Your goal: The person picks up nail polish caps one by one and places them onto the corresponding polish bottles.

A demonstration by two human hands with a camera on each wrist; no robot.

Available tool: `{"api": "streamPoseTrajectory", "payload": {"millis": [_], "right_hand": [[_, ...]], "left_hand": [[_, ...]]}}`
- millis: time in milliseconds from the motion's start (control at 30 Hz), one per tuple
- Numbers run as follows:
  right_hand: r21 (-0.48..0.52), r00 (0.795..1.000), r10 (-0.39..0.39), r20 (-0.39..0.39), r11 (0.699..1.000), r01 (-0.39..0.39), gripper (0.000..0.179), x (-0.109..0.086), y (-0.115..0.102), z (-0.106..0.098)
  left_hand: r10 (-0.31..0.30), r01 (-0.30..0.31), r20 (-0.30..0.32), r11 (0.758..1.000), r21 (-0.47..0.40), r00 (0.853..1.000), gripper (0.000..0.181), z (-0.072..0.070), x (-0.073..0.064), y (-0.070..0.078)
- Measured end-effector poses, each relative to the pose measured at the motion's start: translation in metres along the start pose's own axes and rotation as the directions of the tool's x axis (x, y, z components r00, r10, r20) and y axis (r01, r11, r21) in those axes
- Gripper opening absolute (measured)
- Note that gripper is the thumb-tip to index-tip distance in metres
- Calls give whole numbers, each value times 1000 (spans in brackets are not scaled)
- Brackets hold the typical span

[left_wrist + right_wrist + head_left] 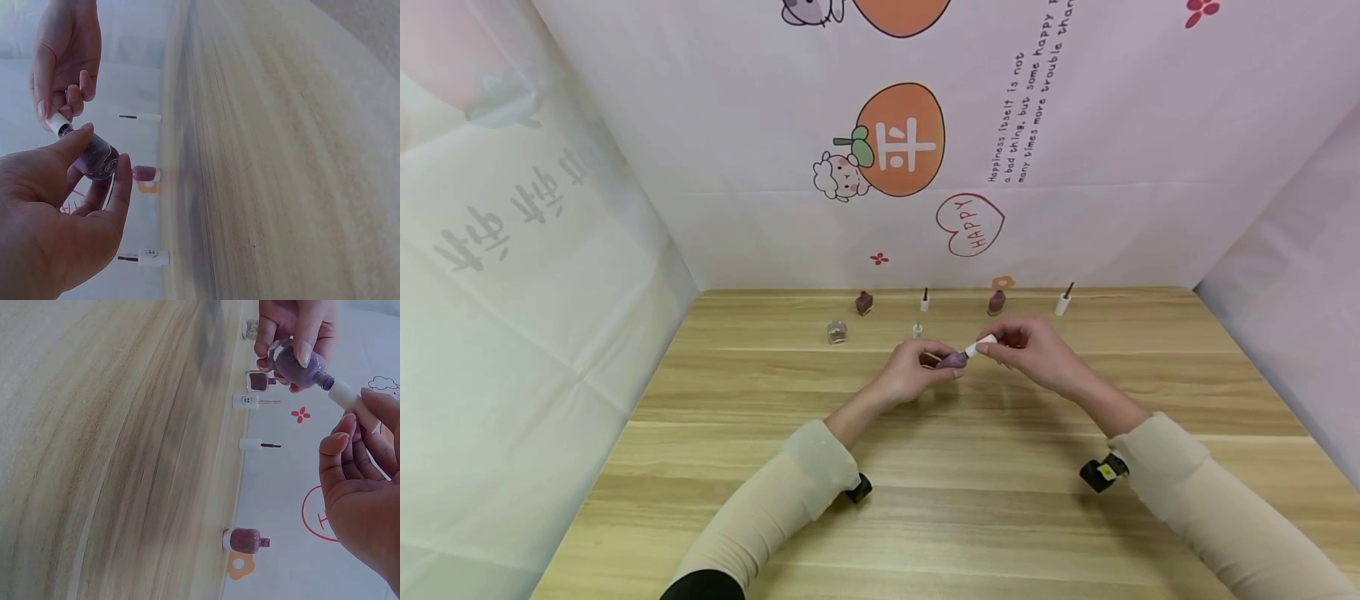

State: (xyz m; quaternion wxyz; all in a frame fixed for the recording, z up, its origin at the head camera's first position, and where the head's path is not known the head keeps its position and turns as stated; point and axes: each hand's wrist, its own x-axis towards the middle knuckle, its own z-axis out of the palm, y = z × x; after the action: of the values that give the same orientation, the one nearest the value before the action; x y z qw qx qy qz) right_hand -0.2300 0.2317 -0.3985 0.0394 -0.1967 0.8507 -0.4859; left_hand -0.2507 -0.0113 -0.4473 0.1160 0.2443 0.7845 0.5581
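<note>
My left hand [912,372] grips a purple nail polish bottle [299,367] between thumb and fingers, tilted above the table. From the other side my right hand [1042,357] pinches a white nail polish cap [345,397]. The cap sits at the mouth of the bottle, in line with it, and part of the dark neck shows between them in the right wrist view. Any brush inside the bottle is hidden.
Behind the hands stand an open mauve bottle [996,303], a dark bottle [864,304] and a clear one [837,333]. White brush caps [1062,305] stand brush-up among them on the wooden table [925,500]. A printed cloth [760,225] rises at the back.
</note>
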Motion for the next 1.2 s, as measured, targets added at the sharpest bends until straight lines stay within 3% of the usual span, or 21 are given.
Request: {"api": "streamPoseTrajectory", "payload": {"millis": [367,733,933,1200], "right_hand": [[-10,1000,-13,-4,1000,13,17,1,-2,5],[-22,1000,-19,17,1000,19,17,1,-5,8],[-110,999,-27,20,993,29,23,1,-7,2],[-174,996,-71,50,982,79,13,5,-8,-7]], "left_hand": [[-10,10,-3,1000,-27,1000,24,1,-2,3],[6,-6,3,1000,15,1000,21,0,-2,6],[-7,7,2,1000,0,1000,20,-1,-2,6],[-27,27,-6,1000,1,1000,20,-3,-2,4]]}}
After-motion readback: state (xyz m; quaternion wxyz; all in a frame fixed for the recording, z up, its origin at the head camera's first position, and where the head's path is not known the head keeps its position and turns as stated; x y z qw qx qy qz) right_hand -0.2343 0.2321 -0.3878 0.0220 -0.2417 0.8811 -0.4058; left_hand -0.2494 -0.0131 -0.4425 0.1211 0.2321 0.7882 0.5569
